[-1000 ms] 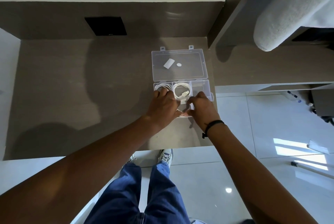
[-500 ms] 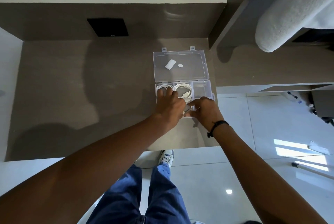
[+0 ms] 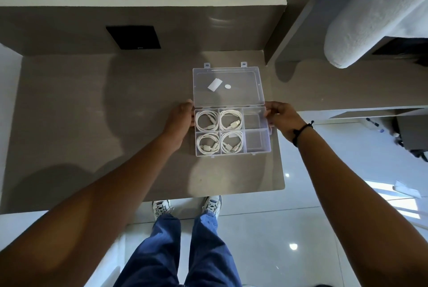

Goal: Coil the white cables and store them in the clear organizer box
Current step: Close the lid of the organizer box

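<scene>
On the counter [image 3: 92,124], both hands [image 3: 179,119] [image 3: 281,119] grip the box [image 3: 257,147] sides; closing its lid [image 3: 228,99] carelessly may pinch a cable [image 3: 206,120].

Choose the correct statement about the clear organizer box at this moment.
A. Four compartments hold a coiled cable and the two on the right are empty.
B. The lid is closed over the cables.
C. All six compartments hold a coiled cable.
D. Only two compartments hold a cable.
A: the clear organizer box shows four white coiled cables in its left and middle compartments, the two right compartments are bare, and the lid lies open behind.
</scene>
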`<state>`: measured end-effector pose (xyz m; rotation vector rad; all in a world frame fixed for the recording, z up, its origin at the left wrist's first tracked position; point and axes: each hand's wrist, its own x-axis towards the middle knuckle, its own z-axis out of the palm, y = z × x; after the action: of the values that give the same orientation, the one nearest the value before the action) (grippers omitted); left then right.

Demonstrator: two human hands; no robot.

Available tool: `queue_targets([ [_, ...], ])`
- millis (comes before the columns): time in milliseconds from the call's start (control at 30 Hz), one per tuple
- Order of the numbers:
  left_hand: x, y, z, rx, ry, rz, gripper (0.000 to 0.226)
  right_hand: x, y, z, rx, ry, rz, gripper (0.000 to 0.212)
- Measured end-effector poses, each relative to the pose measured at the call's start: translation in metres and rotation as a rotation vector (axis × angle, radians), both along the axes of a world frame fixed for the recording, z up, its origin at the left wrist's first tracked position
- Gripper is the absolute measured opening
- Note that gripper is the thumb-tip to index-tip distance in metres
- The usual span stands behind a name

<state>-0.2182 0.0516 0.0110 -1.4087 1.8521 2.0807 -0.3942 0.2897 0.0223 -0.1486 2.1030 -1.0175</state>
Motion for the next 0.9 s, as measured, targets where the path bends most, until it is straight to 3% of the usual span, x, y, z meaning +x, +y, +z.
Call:
queue_targets([
  [67,-0.003,-0.010,0.000,0.170,0.035,0.016,0.049,-0.001,0.003,-0.003,-0.106,-0.091,-0.078,0.042],
  [233,0.001,-0.024,0.007,0.213,0.043,-0.049,0.061,0.010,0.017,-0.009,-0.297,-0.145,-0.220,0.037],
  [333,0.002,-0.023,0.007,0.158,0.098,-0.080,0.037,0.018,0.023,-0.009,-0.417,-0.173,-0.285,0.027],
  [400,0.009,-0.023,0.000,0.001,0.132,-0.150,0.012,0.021,0.027,-0.009,-0.470,-0.194,-0.276,0.025],
  [433,0.014,-0.023,-0.003,-0.084,0.151,-0.217,0.014,0.022,0.029,-0.008,-0.460,-0.180,-0.252,0.026],
  [567,0.025,-0.021,-0.008,-0.334,0.179,-0.393,0.028,0.027,0.028,-0.006,-0.239,0.104,-0.039,0.034],
  [667,0.028,-0.015,-0.007,-0.739,0.244,-0.464,0.029,0.038,0.022,-0.001,-0.016,0.416,0.038,0.035],
  [733,0.040,-0.009,-0.006,-0.919,0.316,-0.644,0.037,0.052,0.026,0.005,0.044,0.598,0.192,0.036],
  [800,0.056,0.002,-0.006,-0.902,0.371,-0.882,0.049,0.070,0.038,0.009,0.045,0.664,0.491,0.044],
  [900,0.073,0.021,-0.013,-1.092,0.383,-1.099,0.062,0.090,0.050,0.006,0.191,0.606,0.819,0.071],
])
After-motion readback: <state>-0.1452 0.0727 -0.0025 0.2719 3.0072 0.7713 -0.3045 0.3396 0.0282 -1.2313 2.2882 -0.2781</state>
